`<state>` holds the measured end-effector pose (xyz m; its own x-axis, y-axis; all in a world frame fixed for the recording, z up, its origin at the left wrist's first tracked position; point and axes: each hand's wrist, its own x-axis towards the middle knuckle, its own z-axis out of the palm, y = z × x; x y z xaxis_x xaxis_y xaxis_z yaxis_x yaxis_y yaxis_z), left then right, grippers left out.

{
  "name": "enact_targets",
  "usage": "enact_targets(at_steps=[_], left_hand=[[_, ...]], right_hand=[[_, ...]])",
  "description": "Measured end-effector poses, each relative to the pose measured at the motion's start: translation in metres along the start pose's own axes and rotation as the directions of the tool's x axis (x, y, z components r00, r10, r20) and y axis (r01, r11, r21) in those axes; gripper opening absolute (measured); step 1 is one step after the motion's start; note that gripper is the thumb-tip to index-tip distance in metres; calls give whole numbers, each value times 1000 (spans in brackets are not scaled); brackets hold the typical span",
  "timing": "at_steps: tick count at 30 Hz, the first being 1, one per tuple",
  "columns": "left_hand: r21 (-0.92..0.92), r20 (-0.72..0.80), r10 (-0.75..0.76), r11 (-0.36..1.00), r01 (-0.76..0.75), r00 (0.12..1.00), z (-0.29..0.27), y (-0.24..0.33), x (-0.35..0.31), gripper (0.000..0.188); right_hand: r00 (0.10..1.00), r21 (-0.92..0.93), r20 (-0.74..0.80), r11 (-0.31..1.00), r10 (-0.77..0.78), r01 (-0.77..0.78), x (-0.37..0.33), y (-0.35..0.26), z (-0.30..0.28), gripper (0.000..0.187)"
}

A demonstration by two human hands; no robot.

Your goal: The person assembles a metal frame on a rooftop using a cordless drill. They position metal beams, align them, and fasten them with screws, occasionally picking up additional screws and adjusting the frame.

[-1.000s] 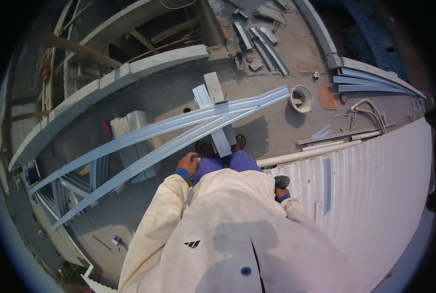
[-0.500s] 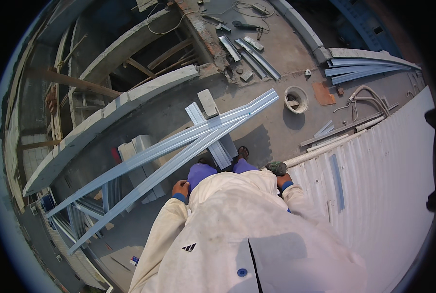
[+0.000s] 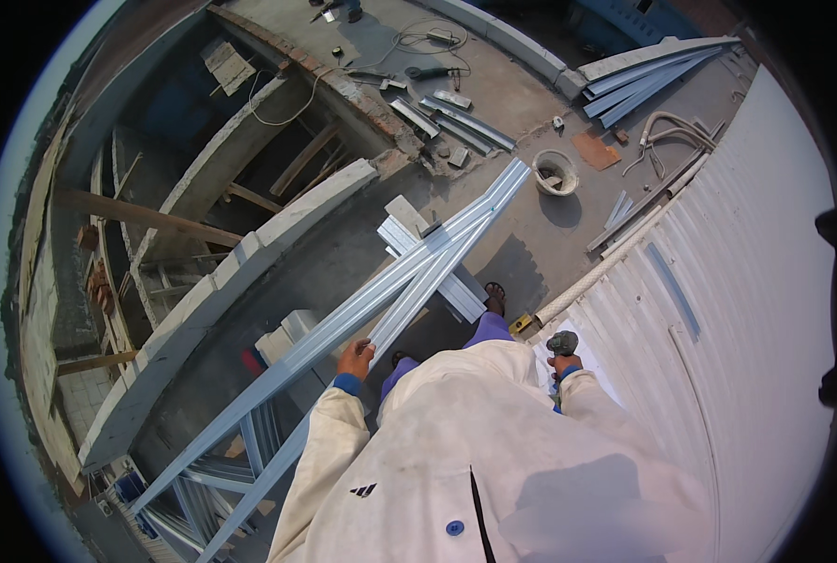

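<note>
Two long, light silvery metal channels cross at a narrow angle and meet at their far end. My left hand has its fingers curled at the edge of the nearer channel and appears to grip it. My right hand, at my right side, is closed around a dark green power tool that looks like a cordless drill; its lower part is hidden. Shorter metal pieces lie crosswise under the channels, beside a concrete block. A small yellow item is near my foot.
A low curved concrete wall runs along the left, with open pits and timber beyond. Ahead stand a bucket, metal offcuts and a corded tool. Corrugated white sheeting slopes along the right, near stacked channels.
My left hand has moved forward from beside my leg to the nearer channel. My right hand, still with the drill, has shifted slightly to the right. The view has turned.
</note>
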<state>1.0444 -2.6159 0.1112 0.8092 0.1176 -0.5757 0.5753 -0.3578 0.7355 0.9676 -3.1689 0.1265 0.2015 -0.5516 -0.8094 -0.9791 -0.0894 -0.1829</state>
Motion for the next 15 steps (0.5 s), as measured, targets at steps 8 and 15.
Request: enact_targets(at_steps=[8, 15], left_hand=[[519, 93, -206, 845, 129, 974, -144, -161, -38, 47], [308, -12, -343, 892, 330, 939, -196, -186, -60, 44]], right_hand=[[983, -251, 41, 951, -177, 182, -60, 157, 131, 42], [998, -147, 47, 988, -32, 38, -94, 193, 128, 40]])
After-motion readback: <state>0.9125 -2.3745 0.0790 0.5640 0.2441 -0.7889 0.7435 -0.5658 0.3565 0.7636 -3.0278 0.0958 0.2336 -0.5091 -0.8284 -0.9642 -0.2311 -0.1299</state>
